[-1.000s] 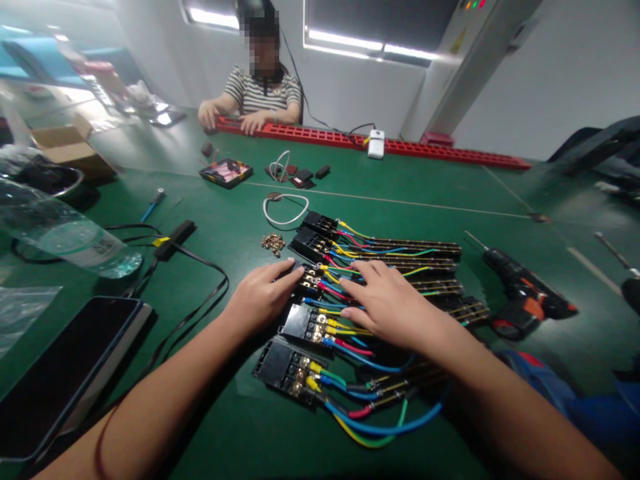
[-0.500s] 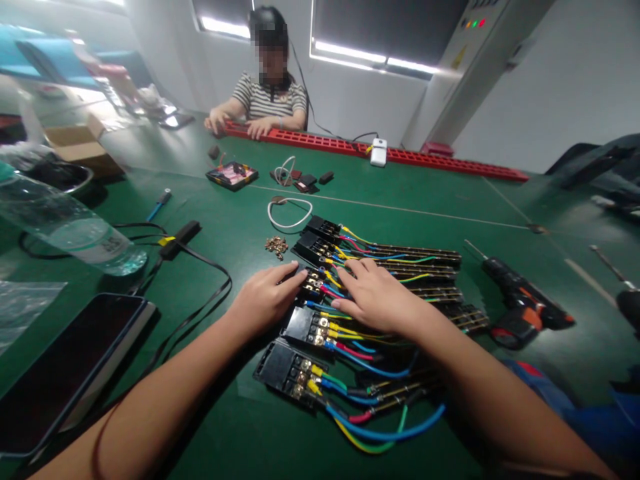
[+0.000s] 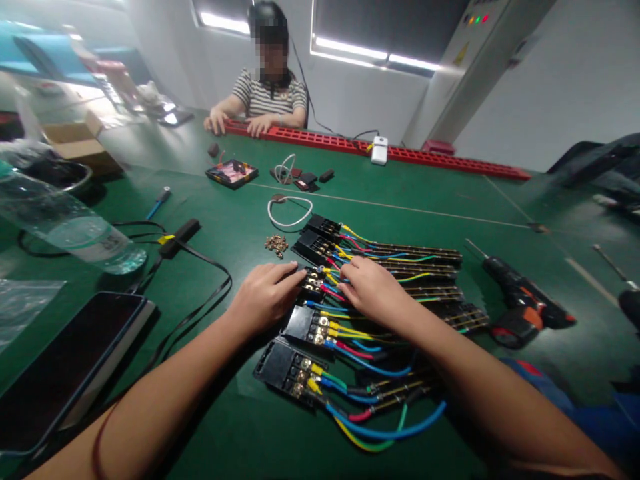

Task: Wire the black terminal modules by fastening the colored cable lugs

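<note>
My left hand [image 3: 265, 295] grips the left end of a black terminal block [image 3: 313, 284], the middle one in a column of several. Its fingers cover much of the block's housing. Over the coloured wires [image 3: 334, 291] leaving that block, my right hand [image 3: 373, 290] is closed with fingers curled, pinching at a wire; the fingertips are partly hidden. Below lie two more terminal blocks, a nearer one [image 3: 283, 370] and another [image 3: 305, 325], with yellow, blue and red lugs screwed on. Small brass-coloured screws [image 3: 277, 245] lie in a pile beyond my left hand.
A cordless drill [image 3: 525, 300] lies at the right. To the left are a phone [image 3: 70, 367], a plastic bottle [image 3: 90, 237] and black cables [image 3: 220, 267]. Across the table sits a person [image 3: 273, 93] with both hands on a long red slotted strip [image 3: 320, 139].
My right hand's fingers, spread over the wires before, have curled inward and closed. My left hand stays at the same terminal block.
</note>
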The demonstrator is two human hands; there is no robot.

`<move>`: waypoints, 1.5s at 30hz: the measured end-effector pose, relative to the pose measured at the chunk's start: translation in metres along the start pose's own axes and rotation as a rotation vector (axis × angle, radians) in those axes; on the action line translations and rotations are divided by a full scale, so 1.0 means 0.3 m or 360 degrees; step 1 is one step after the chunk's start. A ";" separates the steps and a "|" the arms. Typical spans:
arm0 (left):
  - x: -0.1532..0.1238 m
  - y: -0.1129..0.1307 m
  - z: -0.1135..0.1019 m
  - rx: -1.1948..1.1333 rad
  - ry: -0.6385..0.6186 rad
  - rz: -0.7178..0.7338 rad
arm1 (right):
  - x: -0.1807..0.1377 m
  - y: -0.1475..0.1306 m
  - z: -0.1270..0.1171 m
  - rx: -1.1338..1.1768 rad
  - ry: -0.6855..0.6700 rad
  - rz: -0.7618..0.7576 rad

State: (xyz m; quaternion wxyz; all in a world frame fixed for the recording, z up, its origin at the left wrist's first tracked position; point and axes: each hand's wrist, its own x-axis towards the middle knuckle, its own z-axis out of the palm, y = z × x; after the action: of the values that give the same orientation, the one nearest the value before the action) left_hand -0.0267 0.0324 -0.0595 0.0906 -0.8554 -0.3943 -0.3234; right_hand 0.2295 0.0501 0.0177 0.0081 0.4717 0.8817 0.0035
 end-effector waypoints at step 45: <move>-0.001 0.002 0.001 -0.0036 -0.0039 -0.0019 | 0.065 0.044 -0.016 0.0109 -0.0138 -0.0127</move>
State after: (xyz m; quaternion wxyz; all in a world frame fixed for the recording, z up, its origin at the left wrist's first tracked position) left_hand -0.0263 0.0319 -0.0598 0.0741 -0.8579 -0.3967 -0.3180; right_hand 0.2297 0.0735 0.0225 0.0302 0.4359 0.8982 -0.0474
